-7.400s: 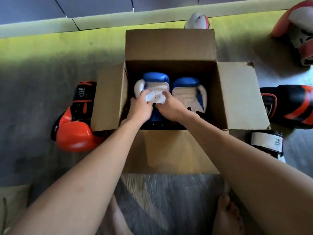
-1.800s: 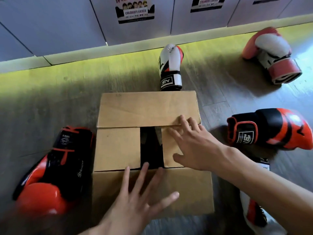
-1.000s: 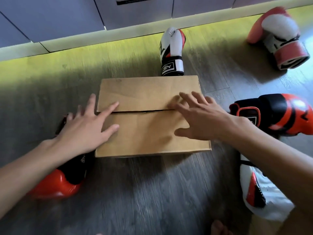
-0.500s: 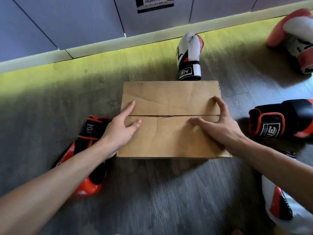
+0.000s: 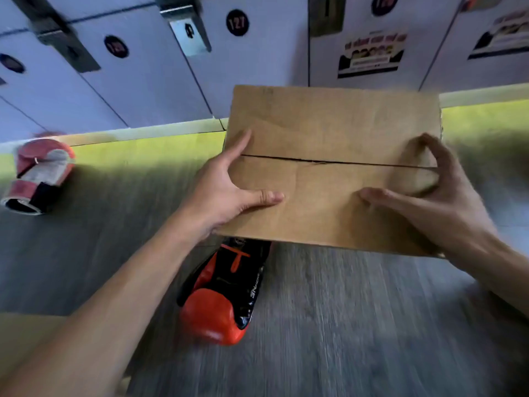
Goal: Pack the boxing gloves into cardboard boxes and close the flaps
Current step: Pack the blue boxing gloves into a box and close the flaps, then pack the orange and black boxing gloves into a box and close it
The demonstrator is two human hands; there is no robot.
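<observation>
- Head view: grey wood-grain floor (image 5: 343, 325), with pale numbered lockers (image 5: 143, 75) behind the cardboard box (image 5: 329, 124).
- One box, flaps closed along a thin seam, held up.
- Left hand (image 5: 217, 193) and right hand (image 5: 446, 204) clasp the box's side edges, fingers (image 5: 243, 141) on top.
- Two padded gloves: the glossy orange-and-black glove (image 5: 217, 305) lies under the box's near edge, the pink-and-white glove (image 5: 40, 173) well to its left.

Pale lockers (image 5: 143, 81), round number badges (image 5: 237, 22), posters (image 5: 372, 55). Grey plank floor (image 5: 343, 325), yellow-green lit strip (image 5: 143, 147) along base.
</observation>
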